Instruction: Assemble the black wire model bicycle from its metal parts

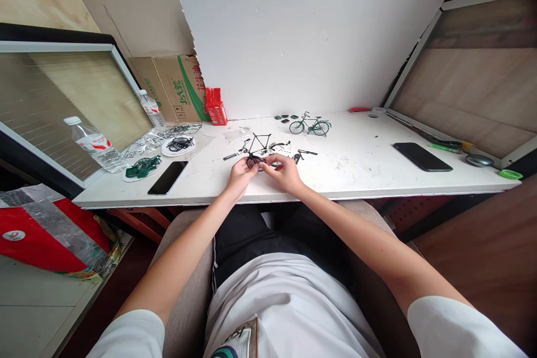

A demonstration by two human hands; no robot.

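Note:
Near the front edge of the white table, my left hand [240, 175] is closed on a small black model wheel [254, 162]. My right hand [288, 174] meets it from the right, its fingertips pinched at the wheel's right side. Just beyond my hands lies a black model bicycle frame [262, 142], with small black parts around it. A black handlebar piece [306, 152] rests right of my right hand. Farther back stands an assembled green model bicycle [310, 125]. My fingers hide part of the wheel.
Phones lie at left [168, 177] and right [422, 156]. Plates of green parts [143, 167] and black parts [179, 145] sit left, near two water bottles [98, 145]. A red box [216, 107] stands behind. A white board [293, 39] backs the table; a mouse [479, 160] is far right.

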